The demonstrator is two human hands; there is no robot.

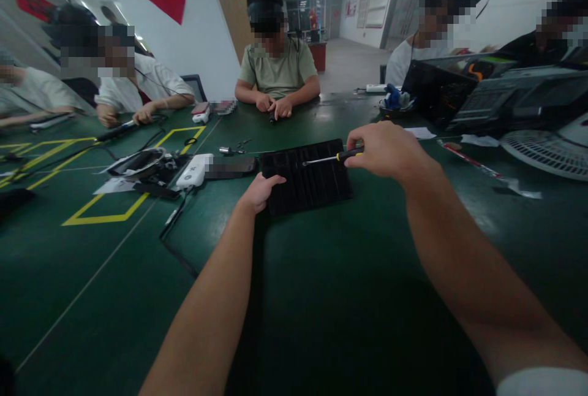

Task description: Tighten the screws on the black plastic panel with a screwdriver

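A black rectangular panel with ribs or slots (316, 190) is in front of me, tilted a little on the green table. My left hand (263, 192) grips its left edge, thumb lying over the top face and the other fingers mostly hidden. In my right hand (383, 148) is a screwdriver (321, 160) with a black and yellow handle, held nearly level above the panel. Its metal shaft points left, and a small shiny bit shows at the tip, too small to make out. Whether the tip touches the panel I cannot tell.
Left of the panel lie a dark flat object (232, 168), a white device with a cable (195, 170) and a heap of black parts (147, 163). Small metal pieces (226, 151) lie behind. To the right are a white fan grille (546, 148) and dark equipment casings (496, 99). Several people sit around the table.
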